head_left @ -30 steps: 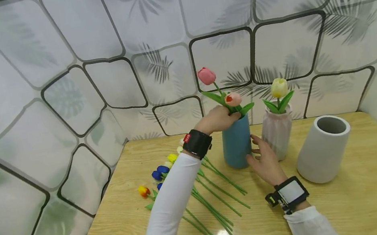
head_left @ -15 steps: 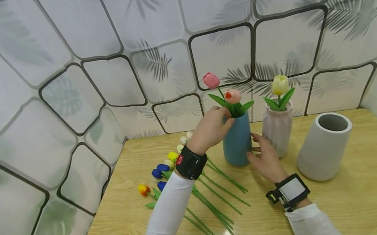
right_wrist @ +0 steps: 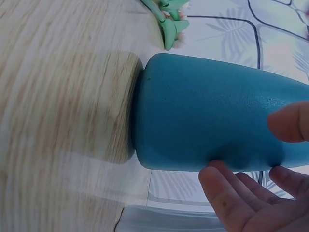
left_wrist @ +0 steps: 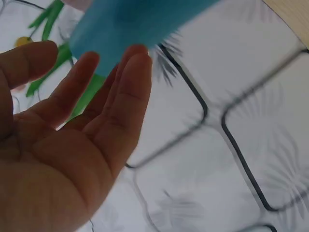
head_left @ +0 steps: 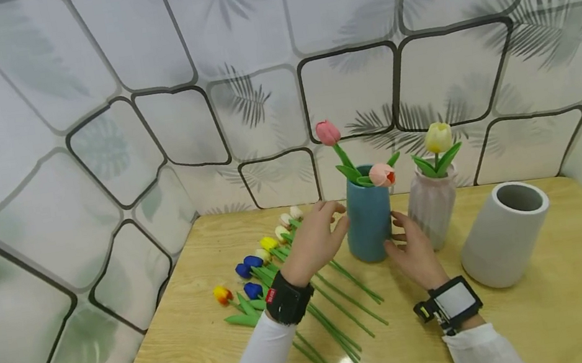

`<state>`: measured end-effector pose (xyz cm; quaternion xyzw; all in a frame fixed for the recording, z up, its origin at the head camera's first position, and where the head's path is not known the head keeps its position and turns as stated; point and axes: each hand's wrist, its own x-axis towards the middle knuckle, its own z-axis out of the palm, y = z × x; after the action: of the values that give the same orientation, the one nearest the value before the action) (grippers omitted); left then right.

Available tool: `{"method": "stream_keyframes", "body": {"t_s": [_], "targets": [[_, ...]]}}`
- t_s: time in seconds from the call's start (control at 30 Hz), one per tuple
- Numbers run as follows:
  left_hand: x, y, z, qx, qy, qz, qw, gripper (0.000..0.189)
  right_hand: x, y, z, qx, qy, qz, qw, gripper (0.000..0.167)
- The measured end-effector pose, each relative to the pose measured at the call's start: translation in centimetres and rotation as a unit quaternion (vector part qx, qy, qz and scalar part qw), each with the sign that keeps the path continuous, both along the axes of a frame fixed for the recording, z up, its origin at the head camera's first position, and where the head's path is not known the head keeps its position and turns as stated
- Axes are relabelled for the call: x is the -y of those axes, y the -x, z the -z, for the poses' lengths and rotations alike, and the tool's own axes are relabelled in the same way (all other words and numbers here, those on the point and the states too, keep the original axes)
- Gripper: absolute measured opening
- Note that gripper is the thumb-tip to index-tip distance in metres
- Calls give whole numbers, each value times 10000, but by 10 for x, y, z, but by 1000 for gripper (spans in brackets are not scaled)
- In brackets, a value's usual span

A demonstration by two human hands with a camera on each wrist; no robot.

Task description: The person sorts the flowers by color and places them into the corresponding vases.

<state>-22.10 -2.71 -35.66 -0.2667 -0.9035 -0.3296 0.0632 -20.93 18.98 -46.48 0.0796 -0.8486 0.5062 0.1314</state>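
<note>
A blue vase (head_left: pixel 368 226) stands upright on the table, holding a pink tulip (head_left: pixel 327 132) that rises to the left and a pale pink tulip (head_left: pixel 383 174) bent over the rim at the right. My left hand (head_left: pixel 316 242) is just left of the vase, fingers spread and palm empty; the left wrist view shows its fingertips overlapping the blue wall. From the right, my right hand (head_left: pixel 416 255) rests its fairly straight fingertips against the vase's lower side. In the right wrist view the thumb (right_wrist: pixel 289 122) lies over the vase's front.
Several tulips (head_left: pixel 249 263) in white, yellow, blue and orange lie at the left, stems (head_left: pixel 342 337) toward the front. A ribbed pinkish vase (head_left: pixel 432 204) with a pale yellow tulip (head_left: pixel 438 138) stands right of the blue one. Further right is a grey-white vase (head_left: pixel 505 237). A patterned curtain backs the table.
My left hand has let go of the tulips at the blue vase's mouth and moved down and left. The pale pink tulip has tipped right and lower. My right hand stays at the vase.
</note>
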Motion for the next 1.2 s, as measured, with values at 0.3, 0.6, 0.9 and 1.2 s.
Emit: {"method": "stream_keyframes", "body": {"t_s": [0.3, 0.6, 0.9, 1.2], "targets": [[33, -10, 58, 861, 222, -847, 9924, 17, 0, -11, 5, 171, -3, -12, 9999, 59], [13, 0, 110, 1310, 1780, -1262, 9671, 55, -1, -11, 6, 67, -61, -31, 10000, 58], [0, 5, 121, 1379, 1858, -1641, 9589, 53, 0, -9, 0, 88, -79, -23, 9999, 57], [-6, 17, 126, 1280, 1621, -1855, 9607, 58, -2, -6, -4, -63, -191, 28, 9998, 55]]}}
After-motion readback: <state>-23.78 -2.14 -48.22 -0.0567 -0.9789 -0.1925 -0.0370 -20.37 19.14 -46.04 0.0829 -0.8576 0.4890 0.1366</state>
